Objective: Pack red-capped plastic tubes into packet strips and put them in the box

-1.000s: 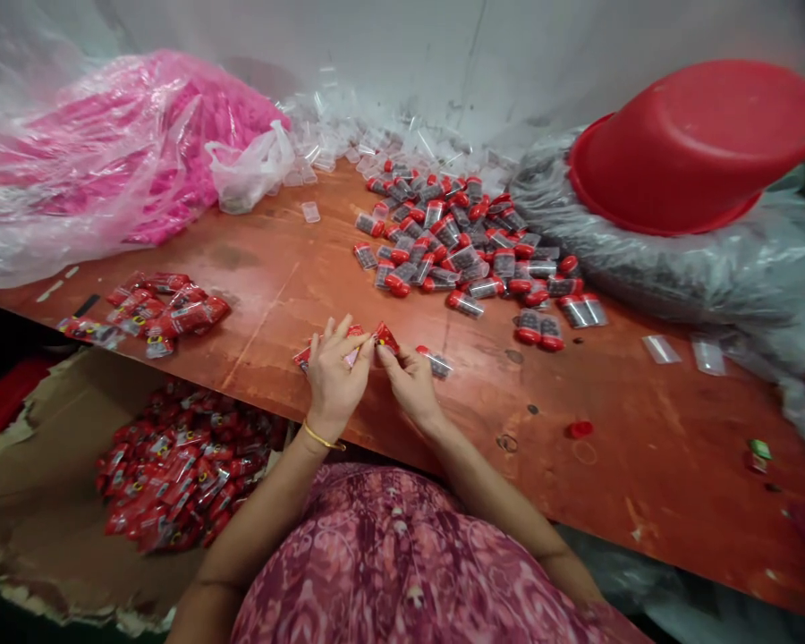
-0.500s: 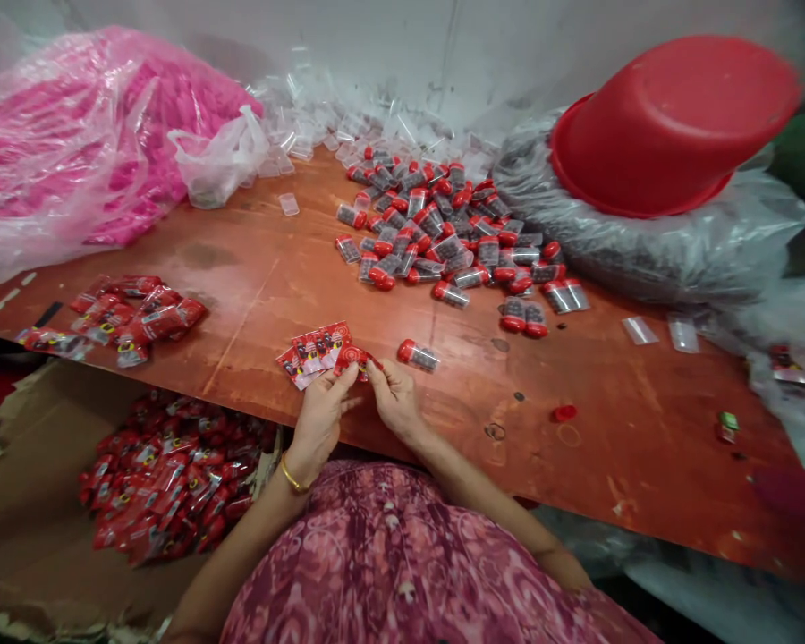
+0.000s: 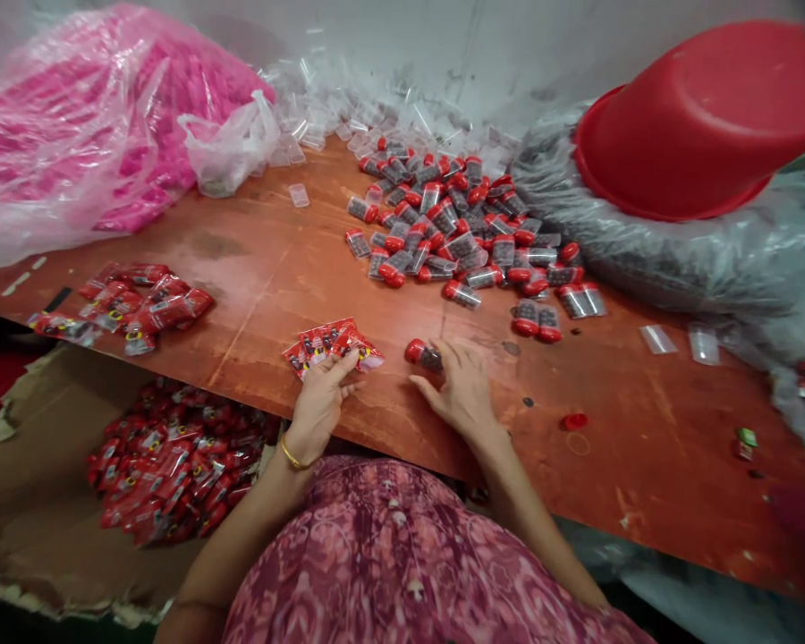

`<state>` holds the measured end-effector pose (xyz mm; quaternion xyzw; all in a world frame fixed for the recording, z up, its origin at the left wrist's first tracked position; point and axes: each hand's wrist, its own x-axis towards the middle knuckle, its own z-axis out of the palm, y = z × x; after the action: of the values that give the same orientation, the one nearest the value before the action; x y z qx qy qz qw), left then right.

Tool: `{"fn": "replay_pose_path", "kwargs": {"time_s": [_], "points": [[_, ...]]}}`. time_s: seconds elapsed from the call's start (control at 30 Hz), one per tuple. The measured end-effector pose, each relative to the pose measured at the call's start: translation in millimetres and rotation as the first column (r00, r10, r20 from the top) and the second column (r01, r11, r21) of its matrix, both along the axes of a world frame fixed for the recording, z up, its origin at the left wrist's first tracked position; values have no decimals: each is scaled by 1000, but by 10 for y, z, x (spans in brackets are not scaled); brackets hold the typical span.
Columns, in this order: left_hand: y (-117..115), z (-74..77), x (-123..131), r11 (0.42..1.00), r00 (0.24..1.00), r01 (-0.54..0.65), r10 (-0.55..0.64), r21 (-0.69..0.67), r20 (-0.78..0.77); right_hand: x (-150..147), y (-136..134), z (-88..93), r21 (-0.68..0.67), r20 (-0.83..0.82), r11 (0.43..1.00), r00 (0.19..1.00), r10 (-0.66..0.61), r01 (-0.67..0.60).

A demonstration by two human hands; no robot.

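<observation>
My left hand [image 3: 322, 401] pinches a small red printed packet [image 3: 360, 347] between thumb and fingers. Under and beside that packet, more flat red packets [image 3: 309, 351] lie fanned on the table. My right hand [image 3: 457, 385] is open, thumb and fingers apart, at the right end of a small clear container with a red cap [image 3: 416, 351]. Dark contents show through the container's wall, and my fingers partly cover it.
Many red-capped containers [image 3: 462, 224] are heaped at the back of the orange table [image 3: 255, 268]. Filled red packets [image 3: 167, 309] lie at left, with more in a carton [image 3: 40, 483] below. A red tub [image 3: 698, 125] rests on a bag at right; a pink-filled bag [image 3: 121, 116] stands back left.
My right hand has let go of the red packet and moved right to the lone container, its fingers now spread. My left hand still holds the packet. The view has shifted slightly.
</observation>
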<state>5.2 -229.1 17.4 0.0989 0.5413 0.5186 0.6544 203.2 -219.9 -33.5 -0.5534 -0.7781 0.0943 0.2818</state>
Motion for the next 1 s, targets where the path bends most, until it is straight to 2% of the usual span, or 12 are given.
{"fn": "replay_pose_path", "kwargs": {"time_s": [0.1, 0.17, 0.23, 0.3, 0.4, 0.47, 0.53, 0.6, 0.8, 1.0], "points": [[15, 18, -2, 999, 996, 51, -50, -9, 70, 212, 72, -134, -24, 196, 1000, 981, -13, 18], [16, 33, 12, 998, 993, 63, -61, -16, 101, 235, 83, -171, -42, 154, 999, 988, -13, 20], [12, 43, 26, 998, 992, 59, -56, -29, 115, 190, 42, -134, -76, -13, 997, 1000, -11, 10], [7, 48, 35, 998, 992, 52, -48, -35, 114, 111, -52, -35, -168, -265, 986, 964, -25, -20], [-4, 53, 43, 998, 993, 51, -47, -36, 104, -7, -231, 149, -358, -590, 926, 798, -124, -121], [-15, 58, 54, 998, 994, 61, -59, -22, 90, -65, -326, 248, -434, -688, 878, 703, -180, -200], [-29, 64, 71, 996, 994, 87, -87, 4, 65, -105, -378, 315, -465, -721, 850, 663, -202, -247], [-44, 67, 90, 993, 992, 117, -118, 28, 36, -131, -391, 359, -477, -723, 842, 657, -214, -251], [-78, 33, 119, 987, 989, 145, -142, 72, -39, -203, -333, 438, -496, -683, 825, 708, -177, -272], [-94, -15, 132, 972, 985, 144, -124, 185, -118, -245, -292, 417, -461, -679, 857, 713, -174, -230]]}}
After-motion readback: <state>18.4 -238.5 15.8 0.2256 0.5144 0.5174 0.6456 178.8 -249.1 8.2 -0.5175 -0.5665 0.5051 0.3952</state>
